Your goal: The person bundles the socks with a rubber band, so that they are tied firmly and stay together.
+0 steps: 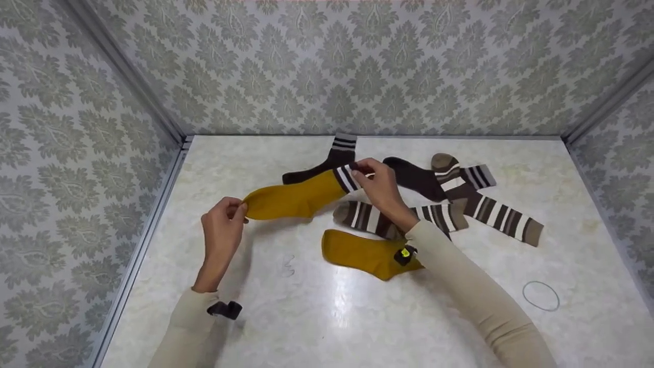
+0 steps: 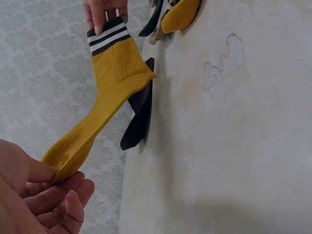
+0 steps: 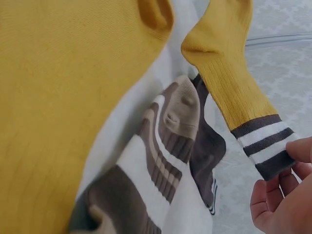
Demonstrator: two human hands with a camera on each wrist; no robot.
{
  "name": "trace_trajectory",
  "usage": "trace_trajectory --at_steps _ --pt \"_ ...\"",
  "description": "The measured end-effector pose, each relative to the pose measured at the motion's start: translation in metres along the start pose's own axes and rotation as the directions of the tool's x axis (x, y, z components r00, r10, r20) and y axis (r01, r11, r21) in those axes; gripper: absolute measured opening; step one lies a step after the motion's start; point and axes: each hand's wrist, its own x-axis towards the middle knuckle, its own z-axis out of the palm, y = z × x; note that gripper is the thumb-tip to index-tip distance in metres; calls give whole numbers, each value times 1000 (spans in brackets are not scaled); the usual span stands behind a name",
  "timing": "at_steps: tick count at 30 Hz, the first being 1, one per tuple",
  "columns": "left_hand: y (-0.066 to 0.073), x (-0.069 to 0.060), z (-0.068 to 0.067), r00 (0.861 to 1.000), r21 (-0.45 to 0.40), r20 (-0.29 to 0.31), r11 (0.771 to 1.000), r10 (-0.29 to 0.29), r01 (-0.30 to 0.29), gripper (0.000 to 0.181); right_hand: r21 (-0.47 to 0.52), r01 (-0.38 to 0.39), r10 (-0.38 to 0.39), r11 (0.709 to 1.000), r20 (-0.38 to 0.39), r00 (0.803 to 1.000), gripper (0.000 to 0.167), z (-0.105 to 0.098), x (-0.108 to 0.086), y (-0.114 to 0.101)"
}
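Observation:
A mustard sock with a dark and white striped cuff is stretched between both hands above the table. My left hand pinches its toe; in the left wrist view the left hand has thumb and forefinger on the toe tip. My right hand pinches the cuff, as the right wrist view also shows, with that hand at the striped edge. A second mustard sock lies on the table, partly hidden under the right forearm.
Behind the held sock lies a dark sock with grey stripes. Brown-and-white striped socks and another dark sock overlap at the right. A thin green ring lies on the table at right. Patterned walls surround it.

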Motion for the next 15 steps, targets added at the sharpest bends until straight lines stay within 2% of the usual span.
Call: trace_trajectory --at_steps 2,7,9,15 --pt "5 0 1 1000 -4 2 1000 2 -2 14 -3 1 -1 1000 -10 1000 11 -5 -2 0" --pt "14 -3 6 998 -37 15 998 59 -58 11 -1 21 -21 1000 -17 1000 14 -25 -10 5" --pt "17 -4 10 996 -50 27 995 89 -88 10 -4 40 -40 999 -21 999 15 -35 -15 7" --pt "23 -8 24 989 -75 66 989 129 -124 6 -24 62 -63 998 -44 997 14 -63 -32 15"
